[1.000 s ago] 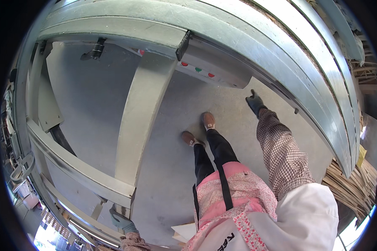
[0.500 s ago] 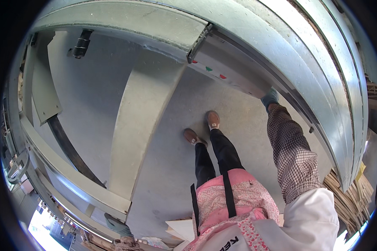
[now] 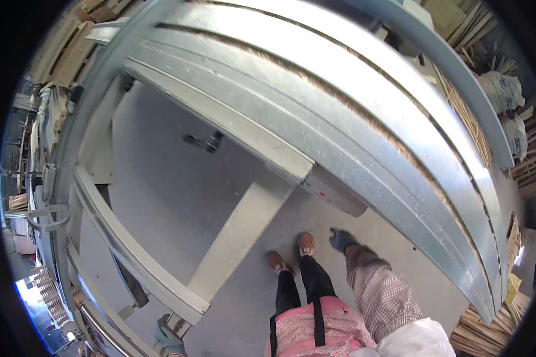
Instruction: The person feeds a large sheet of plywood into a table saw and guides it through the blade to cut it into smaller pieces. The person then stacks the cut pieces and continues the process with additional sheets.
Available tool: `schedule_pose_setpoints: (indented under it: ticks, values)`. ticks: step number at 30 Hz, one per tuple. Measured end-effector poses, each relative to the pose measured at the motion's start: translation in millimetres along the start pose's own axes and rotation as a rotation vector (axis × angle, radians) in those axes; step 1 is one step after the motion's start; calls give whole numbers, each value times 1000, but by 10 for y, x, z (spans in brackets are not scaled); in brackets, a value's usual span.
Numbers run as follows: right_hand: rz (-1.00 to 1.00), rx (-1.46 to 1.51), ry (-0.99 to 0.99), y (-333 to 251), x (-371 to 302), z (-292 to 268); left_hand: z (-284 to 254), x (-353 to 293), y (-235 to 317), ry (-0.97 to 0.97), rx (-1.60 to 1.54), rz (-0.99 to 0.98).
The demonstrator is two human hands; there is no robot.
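Observation:
A long metal machine table [image 3: 363, 137] with dark slots running lengthwise spans the upper right. Attached to its left is a pale metal frame [image 3: 238, 238] with a crossbar. My right hand [image 3: 342, 240], in a blue-grey glove, hangs in the air below the table's near edge. It is empty, with fingers apart, close to a grey panel [image 3: 333, 193] bearing small coloured marks. At the lower left, my left hand [image 3: 170, 338], also gloved, is closed on a metal bar [image 3: 178, 323] beside the frame's near corner. Its fingers are partly hidden.
Bundles of thin wood strips [image 3: 485, 333] lie at the right end of the table. Stacked wood pieces [image 3: 71, 53] stand at the far left. White sacks [image 3: 500, 92] sit at the far right. Grey floor [image 3: 173, 172] shows through the frame, and my brown shoes [image 3: 306, 243] stand near the crossbar.
My right hand has come away from the panel under the table's edge and moved left. My left hand stays by the frame corner. The view has shifted, showing more of the table top.

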State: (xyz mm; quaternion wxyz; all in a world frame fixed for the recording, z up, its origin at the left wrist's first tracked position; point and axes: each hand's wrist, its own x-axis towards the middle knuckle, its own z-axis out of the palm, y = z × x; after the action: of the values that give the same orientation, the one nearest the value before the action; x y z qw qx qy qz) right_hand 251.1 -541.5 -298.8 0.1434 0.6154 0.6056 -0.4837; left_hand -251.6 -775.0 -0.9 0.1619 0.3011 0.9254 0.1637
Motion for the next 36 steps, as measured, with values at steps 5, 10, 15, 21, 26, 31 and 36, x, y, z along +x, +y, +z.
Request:
schedule_pose_setpoints:
  ticks: [5, 10, 15, 21, 26, 31, 36]
  values:
    - [-98, -89, -148, -850, -594, 121, -39, 47, 30, 23, 300, 177]
    - [-162, 39, -69, -1223, -699, -196, -48, 65, 109, 100, 221, 138]
    - [-203, -55, 65, -1052, -888, -266, -68, 68, 173, 134, 186, 134]
    - [2, -97, -38, -770, -1601, -219, 40, 101, -56, 126, 275, 8]
    - [47, -120, -37, -419, -1872, -104, 42, 156, -102, 168, 184, 147]
    - [128, -124, -11, -718, -1875, -222, 64, 121, -118, 231, 286, 150]
    - [59, -105, 45, -1217, -1757, -256, -46, 109, 71, 164, 125, 126]
